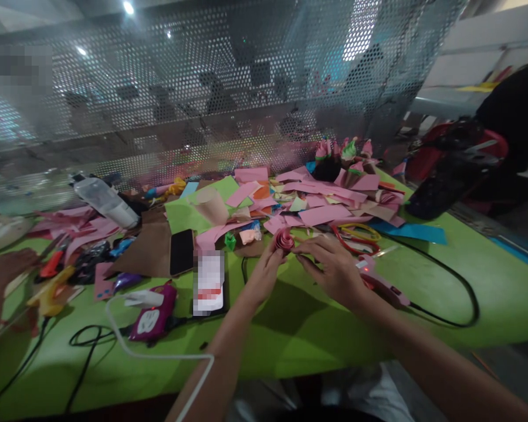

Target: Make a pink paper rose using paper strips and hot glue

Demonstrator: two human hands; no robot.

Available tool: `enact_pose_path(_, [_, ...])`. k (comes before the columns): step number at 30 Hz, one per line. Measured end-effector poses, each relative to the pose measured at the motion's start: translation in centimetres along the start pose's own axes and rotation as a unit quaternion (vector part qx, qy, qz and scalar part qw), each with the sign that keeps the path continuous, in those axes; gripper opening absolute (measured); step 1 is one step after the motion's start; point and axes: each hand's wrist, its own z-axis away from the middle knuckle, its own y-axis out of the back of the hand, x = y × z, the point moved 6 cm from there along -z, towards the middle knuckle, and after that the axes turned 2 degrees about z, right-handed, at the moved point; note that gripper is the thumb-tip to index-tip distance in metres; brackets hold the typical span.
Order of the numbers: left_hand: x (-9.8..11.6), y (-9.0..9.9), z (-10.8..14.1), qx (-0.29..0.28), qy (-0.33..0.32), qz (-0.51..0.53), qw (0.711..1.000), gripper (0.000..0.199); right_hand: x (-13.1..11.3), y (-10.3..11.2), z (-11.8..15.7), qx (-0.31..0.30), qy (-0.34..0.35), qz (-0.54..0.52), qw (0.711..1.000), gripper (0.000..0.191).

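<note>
We hold a rolled pink paper rose (284, 240) above the near side of the green desk (317, 346), between our 2 hands. Our left hand (266, 271) is clamped on it from below and the side, seemingly so the coil cannot spring loose while its spiral face stays visible to us. Our right hand (337, 271) comes in from the other side with fingers bent; we cannot tell whether its fingertips pinch the outer edge or just lie beside it.

The pink glue gun (385, 286) lies beside our right forearm, its small red light on and its black cable (464, 281) curving away to the right, probably placed for easy reach. Pink paper strips (325, 215) pile up beyond our hands, likely kept there to leave working room near us. A black phone (182, 252) lies to the left of the rose, with a magenta power strip (152, 316) nearer us.

Farther left, a yellow glue gun (55, 293) rests near another person's hand (13, 264). A clear bottle (105, 199) leans among the scraps, in front of a perforated metal panel (246, 117).
</note>
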Motion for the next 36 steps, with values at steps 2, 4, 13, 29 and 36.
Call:
enact_pose_path(2, [0.1, 0.0, 0.0, 0.001, -0.001, -0.003, 1.000, 0.058, 0.0, -0.2, 0.1, -0.003, 0.002, 0.000, 1.000, 0.018])
enact_pose_path(4, [0.1, 0.1, 0.1, 0.000, -0.005, -0.007, 1.000, 0.056, 0.0, -0.2, 0.2, -0.008, 0.005, 0.000, 1.000, 0.019])
enact_pose_path(13, [-0.2, 0.6, -0.3, 0.017, -0.022, -0.015, 1.000, 0.054, 0.5, 0.5, -0.2, 0.003, -0.013, -0.010, 1.000, 0.016])
enact_pose_path(29, [1.9, 0.4, 0.2, 0.047, -0.086, -0.122, 0.988, 0.045, -0.1, -0.5, 0.1, -0.034, 0.014, 0.005, 0.999, 0.023])
enact_pose_path(36, [2.7, 0.2, 0.5, 0.052, -0.097, -0.151, 0.982, 0.045, -0.3, -0.8, 0.2, -0.050, 0.025, 0.021, 0.998, 0.027])
